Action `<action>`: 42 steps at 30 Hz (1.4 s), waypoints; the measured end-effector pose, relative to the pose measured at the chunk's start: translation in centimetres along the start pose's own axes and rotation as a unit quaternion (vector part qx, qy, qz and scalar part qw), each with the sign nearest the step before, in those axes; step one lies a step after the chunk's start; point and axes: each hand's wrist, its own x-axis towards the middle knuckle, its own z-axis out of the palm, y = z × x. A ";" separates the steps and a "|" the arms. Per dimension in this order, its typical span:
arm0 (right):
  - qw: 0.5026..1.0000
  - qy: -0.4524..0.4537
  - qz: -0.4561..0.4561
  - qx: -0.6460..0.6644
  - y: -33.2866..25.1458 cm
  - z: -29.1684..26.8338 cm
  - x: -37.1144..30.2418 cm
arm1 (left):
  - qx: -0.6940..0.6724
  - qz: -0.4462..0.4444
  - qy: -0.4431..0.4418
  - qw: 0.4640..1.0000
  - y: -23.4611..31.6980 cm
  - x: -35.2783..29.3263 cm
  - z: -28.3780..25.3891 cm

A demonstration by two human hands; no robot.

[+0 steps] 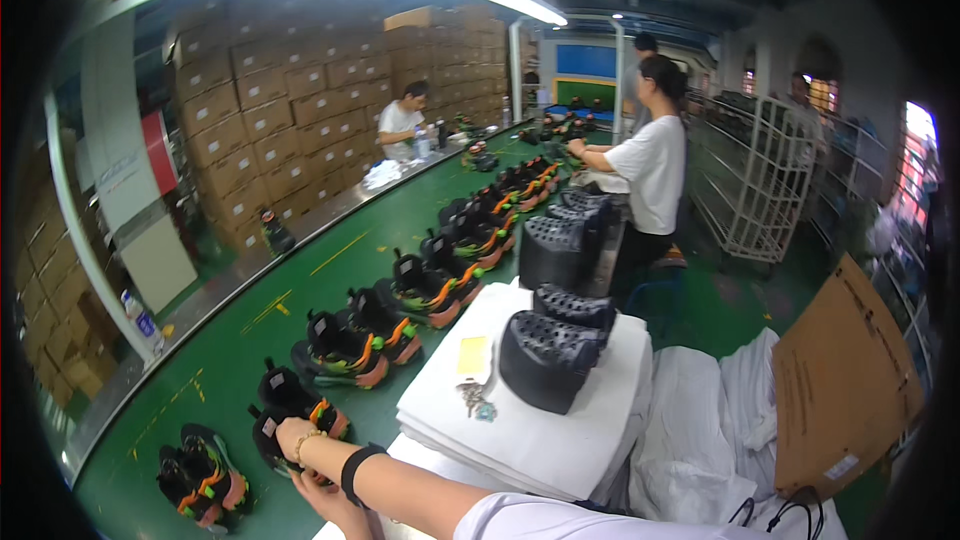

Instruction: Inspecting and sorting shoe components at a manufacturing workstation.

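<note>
My right hand (pixel 293 437), with a beaded bracelet and a black band farther up the arm, reaches across to a black sneaker (pixel 264 432) with orange and green trim. Its fingers are closed at the sneaker's collar. Just below, my left hand (pixel 335 502) has its fingers curled against the same sneaker's near side; their tips are partly hidden. Right beside it stands another sneaker (pixel 283 387) of the same kind. A similar pair (pixel 203 475) sits to the left on the green conveyor belt (pixel 235 340).
Sneaker pairs (pixel 345 345) line the belt into the distance. A white stack of sheets (pixel 540 440) carries black perforated blocks (pixel 548 360) and a yellow card with keys (pixel 474 365). At right are a cardboard sheet (pixel 845 380) and a wheeled rack (pixel 760 175). Co-workers (pixel 655 155) sit farther along.
</note>
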 end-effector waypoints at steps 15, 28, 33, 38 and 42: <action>0.865 0.440 -0.217 -0.104 12.1 -24.1 -31.2 | 0.005 0.292 0.034 0.956 2.0 6.1 1.1; 0.918 0.361 0.089 0.136 31.6 -20.9 -34.8 | 0.333 0.148 -0.176 0.914 -4.9 21.2 13.5; 0.930 0.349 0.066 0.099 32.0 -19.6 -34.9 | 0.371 0.164 -0.232 0.884 -6.0 21.9 16.1; 0.914 0.377 0.076 0.126 31.5 -19.8 -34.7 | 0.410 0.169 -0.273 0.854 -7.1 22.1 14.4; 0.874 0.459 0.072 0.141 30.1 -20.3 -35.2 | 0.428 0.165 -0.310 0.833 -8.4 20.7 12.8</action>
